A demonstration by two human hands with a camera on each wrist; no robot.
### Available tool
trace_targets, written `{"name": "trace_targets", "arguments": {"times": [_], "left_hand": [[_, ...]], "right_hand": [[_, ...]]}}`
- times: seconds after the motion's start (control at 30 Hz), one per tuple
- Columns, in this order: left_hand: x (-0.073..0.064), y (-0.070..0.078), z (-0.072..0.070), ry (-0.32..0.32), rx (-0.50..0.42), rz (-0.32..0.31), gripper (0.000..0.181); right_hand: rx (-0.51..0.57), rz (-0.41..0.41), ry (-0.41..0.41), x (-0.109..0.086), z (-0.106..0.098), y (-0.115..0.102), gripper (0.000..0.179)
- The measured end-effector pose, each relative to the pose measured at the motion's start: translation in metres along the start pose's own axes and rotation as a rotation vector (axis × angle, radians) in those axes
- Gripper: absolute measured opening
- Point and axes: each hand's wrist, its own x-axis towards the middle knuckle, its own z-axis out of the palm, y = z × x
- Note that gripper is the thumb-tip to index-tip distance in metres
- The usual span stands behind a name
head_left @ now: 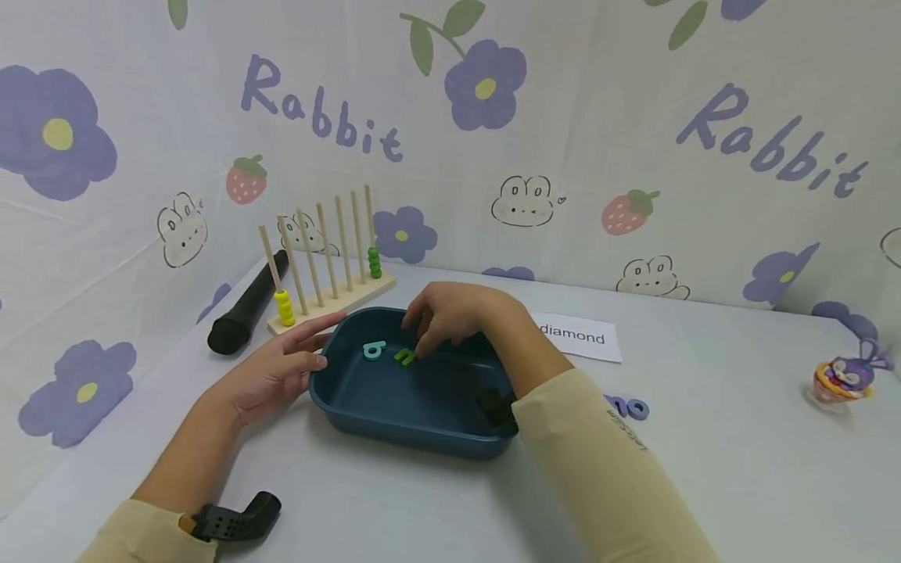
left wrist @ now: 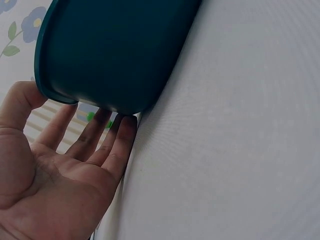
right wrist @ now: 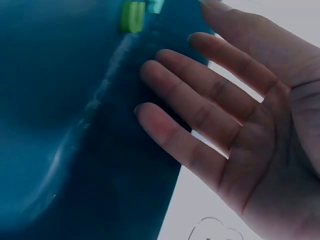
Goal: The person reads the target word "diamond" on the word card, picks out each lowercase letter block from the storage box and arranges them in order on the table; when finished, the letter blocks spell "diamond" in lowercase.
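A blue basin [head_left: 422, 438] stands on the table. My left hand [head_left: 271, 375] rests against its left end, thumb at the rim [left wrist: 40, 75] and fairly straight fingers touching the outer wall. Inside the basin, my right hand [head_left: 450, 317] reaches down over the far side with spread, lightly bent fingers. It holds nothing in the right wrist view. Near its fingertips lies a green letter [head_left: 404, 357], n-shaped. Left of that is a teal letter [head_left: 374, 350] with a round loop. Purple letters [head_left: 637, 408] lie beyond the basin's right end, partly hidden by the right sleeve.
A wooden bead rack [head_left: 338, 301] with yellow and green beads stands behind the left hand. Beside it lies a black microphone [head_left: 246, 309]. A paper card [head_left: 584, 338] reading "diamond" is behind the right arm. A purple rabbit figure [head_left: 845, 379] sits at far right.
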Motion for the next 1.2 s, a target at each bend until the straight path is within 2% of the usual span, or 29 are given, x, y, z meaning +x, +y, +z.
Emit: {"name": "trace_targets", "arguments": {"times": [0.27, 0.53, 0.67, 0.87, 1.0, 1.1, 1.2], "left_hand": [[0.002, 0.001, 0.002, -0.007, -0.005, -0.005, 0.069], [0.002, 0.001, 0.005, -0.002, 0.01, -0.006, 0.069], [0.002, 0.002, 0.005, 0.01, 0.02, -0.003, 0.069], [0.001, 0.003, 0.005, 0.012, 0.025, -0.004, 0.069], [0.001, 0.004, 0.006, 0.008, 0.025, -0.008, 0.069], [0.0, 0.004, 0.005, 0.005, 0.028, -0.008, 0.07], [-0.001, 0.004, 0.004, 0.0, 0.031, -0.004, 0.069]], "right_hand": [[-0.085, 0.03, 0.007, 0.011, 0.013, -0.006, 0.054], [-0.162, -0.004, 0.024, 0.015, 0.025, -0.006, 0.05], [-0.143, -0.05, -0.017, 0.017, 0.027, -0.006, 0.04], [-0.028, -0.061, -0.077, 0.018, 0.028, -0.004, 0.035], [-0.029, -0.068, -0.032, 0.021, 0.032, -0.001, 0.034], [-0.081, -0.076, 0.02, 0.025, 0.036, -0.002, 0.033], [-0.126, -0.081, 0.039, 0.028, 0.039, -0.005, 0.03]]}}
